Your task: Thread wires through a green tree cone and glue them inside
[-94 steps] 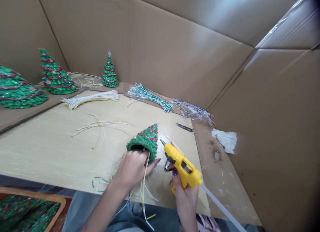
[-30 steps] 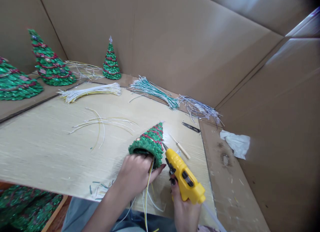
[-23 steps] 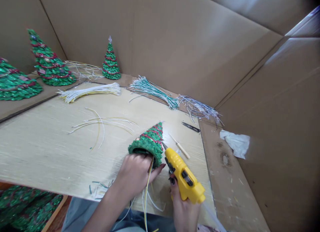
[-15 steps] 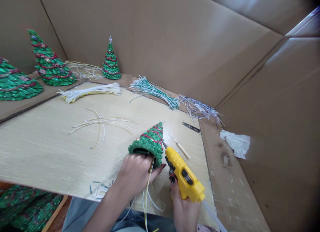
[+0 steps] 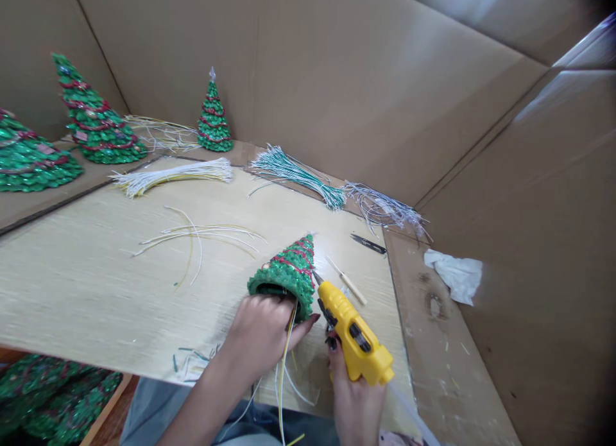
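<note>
Okay, left hand [image 5: 257,337] is clenched around the open base of a small green glittery cone tree [image 5: 283,273], which lies tilted on its side with its tip pointing up and right, above the near part of the tabletop [image 5: 72,285]. Yellow and white wires [image 5: 283,382] hang down from the tree's base, past the hand and over the near edge. Right hand [image 5: 356,401] grips a yellow glue gun [image 5: 351,334], its metal nozzle just beside the tree's side, though contact can't be told from here. A long pale glue stick [image 5: 409,411] runs out of the back of the gun. Just past the nozzle lies a thin wooden-handled tool [image 5: 346,280], with small black scissors [image 5: 368,243] farther on. Loose wires [image 5: 197,237] lie left of the tree, with short wire clippings [image 5: 192,362] near the front edge. Along the back are a white and yellow wire bundle [image 5: 173,178], a green wire bundle [image 5: 298,183] and a silver wire bundle [image 5: 382,208]. Three finished green trees [image 5: 96,122] stand at back left, and a crumpled tissue [image 5: 453,276] sits on the cardboard ledge [image 5: 433,343] at right. Cardboard walls [image 5: 337,80] surround the tabletop, and a wooden tray of green trees [image 5: 58,394] sits below at front left.
</note>
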Demonstrator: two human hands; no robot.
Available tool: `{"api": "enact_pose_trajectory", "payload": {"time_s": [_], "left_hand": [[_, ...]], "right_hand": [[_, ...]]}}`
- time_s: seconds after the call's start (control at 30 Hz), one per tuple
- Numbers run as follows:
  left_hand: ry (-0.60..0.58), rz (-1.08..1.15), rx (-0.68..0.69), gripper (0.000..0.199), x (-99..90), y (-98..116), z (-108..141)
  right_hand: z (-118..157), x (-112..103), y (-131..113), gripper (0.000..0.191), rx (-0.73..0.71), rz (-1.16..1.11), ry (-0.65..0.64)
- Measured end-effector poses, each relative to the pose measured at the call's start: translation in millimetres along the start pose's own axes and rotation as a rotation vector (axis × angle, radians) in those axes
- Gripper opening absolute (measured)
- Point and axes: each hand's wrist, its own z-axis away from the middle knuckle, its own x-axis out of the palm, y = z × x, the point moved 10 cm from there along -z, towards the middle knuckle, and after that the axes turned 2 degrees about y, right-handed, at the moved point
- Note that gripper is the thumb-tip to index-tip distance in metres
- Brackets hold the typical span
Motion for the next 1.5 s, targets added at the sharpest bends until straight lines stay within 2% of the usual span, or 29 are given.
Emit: {"api": "enact_pose_trajectory", "payload": {"time_s": [0.37,0.63,0.8,0.9,0.97,1.03,1.1,1.2,1.33,1.5], "left_hand": [[-0.012,0.013,-0.007,0.037,0.4,-1.3,0.2],[-0.002,-0.035,0.001,0.037,2.2,-0.2,1.5],[-0.003,-0.054,0.013,0.045,2.8,-0.1,1.9],[-0.009,-0.041,0.013,0.05,1.0,-1.2,1.2],[-0.02,-0.01,0.011,0.049,0.3,-2.4,0.9],[-0.042,0.011,0.005,0.047,1.1,-4.2,0.9],[-0.07,0.011,0.003,0.042,2.7,-5.8,1.1],[-0.09,0.009,-0.002,0.039,4.5,-8.3,1.5],[0.009,0.059,-0.01,0.049,-3.5,-12.2,3.5],[0.127,0.029,-0.008,0.048,-18.4,-20.6,9.7]], "right_hand": [[2.5,2.3,2.1,0.048,0.087,-0.024,-0.009],[-5.7,0.4,16.2,0.041,0.018,0.0,0.038],[-7.9,0.2,16.0,0.037,-0.018,-0.064,-0.019],[-17.1,-23.6,19.3,0.041,-0.009,0.015,0.079],[-31.0,-51.7,20.3,0.044,-0.024,0.181,0.188],[-48.9,-81.6,14.6,0.045,-0.106,0.429,0.29],[-67.2,-99.6,9.4,0.046,-0.227,0.641,0.299],[-86.2,-118.6,22.2,0.044,-0.233,0.751,0.273],[-89.4,-122.9,38.3,0.049,-0.183,0.729,0.262],[-79.0,-108.3,25.7,0.052,-0.342,0.705,0.232]]}}
